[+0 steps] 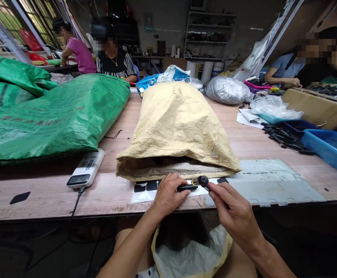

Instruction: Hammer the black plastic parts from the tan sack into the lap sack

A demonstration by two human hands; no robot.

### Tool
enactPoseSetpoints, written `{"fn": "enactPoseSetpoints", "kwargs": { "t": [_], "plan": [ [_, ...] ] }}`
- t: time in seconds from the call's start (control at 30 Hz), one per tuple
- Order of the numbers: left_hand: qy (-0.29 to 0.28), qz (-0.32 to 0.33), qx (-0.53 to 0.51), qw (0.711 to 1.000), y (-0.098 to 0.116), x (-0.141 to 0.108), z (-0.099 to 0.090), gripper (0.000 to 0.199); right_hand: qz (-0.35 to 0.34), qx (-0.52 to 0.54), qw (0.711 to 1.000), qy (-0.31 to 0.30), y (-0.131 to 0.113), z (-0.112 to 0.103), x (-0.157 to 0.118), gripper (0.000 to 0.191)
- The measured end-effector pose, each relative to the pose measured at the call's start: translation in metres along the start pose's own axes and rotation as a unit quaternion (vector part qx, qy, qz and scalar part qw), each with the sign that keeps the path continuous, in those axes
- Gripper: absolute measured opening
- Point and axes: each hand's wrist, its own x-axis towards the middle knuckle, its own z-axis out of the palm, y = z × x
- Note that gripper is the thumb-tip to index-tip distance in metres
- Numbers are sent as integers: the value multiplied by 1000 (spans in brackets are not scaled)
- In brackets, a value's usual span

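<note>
Close to the table's front edge, my left hand has its fingers closed on a slim black piece that points right. My right hand pinches a small tool with a round black head and a shiny metal part, just above the black piece's right end. Beneath both lies a white sheet with black rounded patches. A yellow woven sack lies behind my hands, its open mouth facing me. Another open sack is below the table edge, between my legs.
At left are a large green sack and a white power bank with a cable. On the right are a grey mat, black pieces, a blue basket and a cardboard box. Several people sit farther back.
</note>
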Motion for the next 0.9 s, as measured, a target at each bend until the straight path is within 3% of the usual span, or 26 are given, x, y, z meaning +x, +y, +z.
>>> {"fn": "enactPoseSetpoints", "kwargs": {
  "t": [0.13, 0.27, 0.4, 0.5, 0.67, 0.73, 0.8, 0.9],
  "plan": [
    [-8, -5, 3, 1000, 0, 0, -1, 14, -11, -6, 999, -32, -6, 8, 1, 45],
    [-8, -8, 2, 1000, 1, -1, -1, 13, -3, -20, 998, -61, 7, 12, 2, 38],
    [-3, -11, 8, 1000, 0, -1, 1, 13, -5, -66, 998, -23, 39, -8, 16, 35],
    [-9, -13, 12, 1000, -3, 2, 0, 13, -6, -132, 990, -50, 72, -20, 24, 28],
    [-5, 23, -5, 1000, 11, -8, -9, 13, -45, -158, 984, -69, 110, -16, 19, 25],
    [-41, 72, -34, 996, 23, -27, -8, 15, -46, -159, 984, -59, 113, -12, 16, 25],
    [-126, 105, -56, 985, 29, -52, 3, 20, -43, -162, 984, -60, 113, -11, 15, 26],
    [-248, 34, -18, 968, 18, -86, 35, 26, -38, -163, 984, -60, 111, -11, 15, 25]
  ]
}}
